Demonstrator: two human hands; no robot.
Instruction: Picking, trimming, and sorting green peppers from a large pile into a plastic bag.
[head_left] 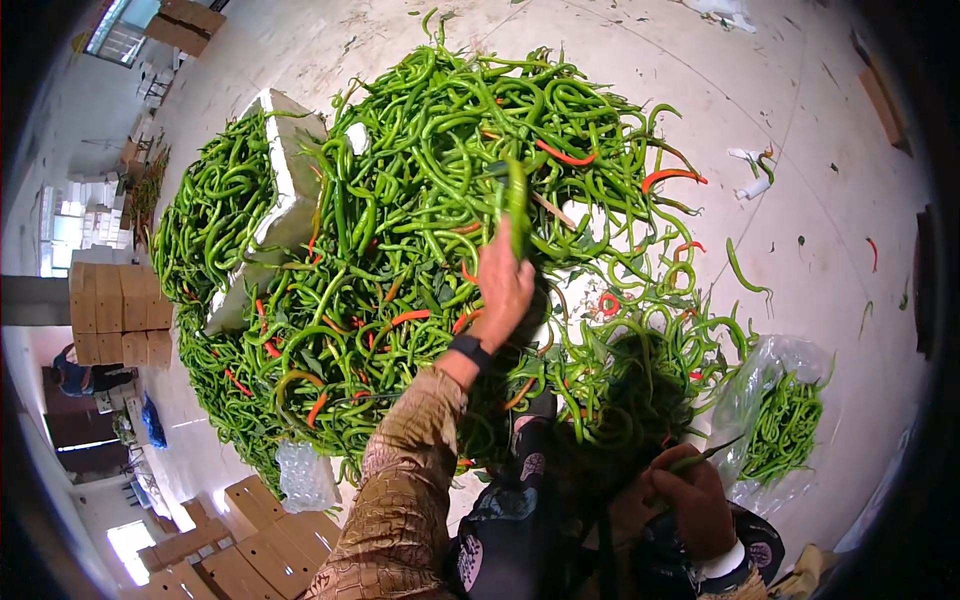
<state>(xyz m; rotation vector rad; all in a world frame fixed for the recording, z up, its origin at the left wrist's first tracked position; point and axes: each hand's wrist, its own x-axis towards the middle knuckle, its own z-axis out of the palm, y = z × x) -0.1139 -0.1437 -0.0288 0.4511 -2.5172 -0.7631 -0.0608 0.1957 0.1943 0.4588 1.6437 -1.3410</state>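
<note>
Head view looks down on a sorting floor, and nearest the lower edge the right hand [693,497] is curled shut around a thin green pepper [706,457] whose tip pokes out toward the right. Just beside it on the floor lies a clear plastic bag [775,415], open-mouthed and partly filled with a tidy bundle of long green chili peppers, which suggests that some sorting is already done, though the bag looks far from full. Lower left, flat cardboard boxes [240,545] lie stacked, with a small crumpled clear bag [303,475] resting against them. From the patterned tan sleeve [400,490] the left arm stretches forward, a dark band at the wrist, and the left hand [502,290] is closed around one long green pepper [516,205], lifting it upright above the heap. That heap of chili peppers [400,230] spreads wide across the pale concrete floor [800,130], mostly green with scattered red and orange ones mixed in; judging by its size, nearly all the work remains. A white foam box [290,190] sits tilted and half buried in the heap's left side. Beyond, a few stray peppers lie loose on the floor at right, and more stacked cardboard boxes [115,310] stand at far left.
</note>
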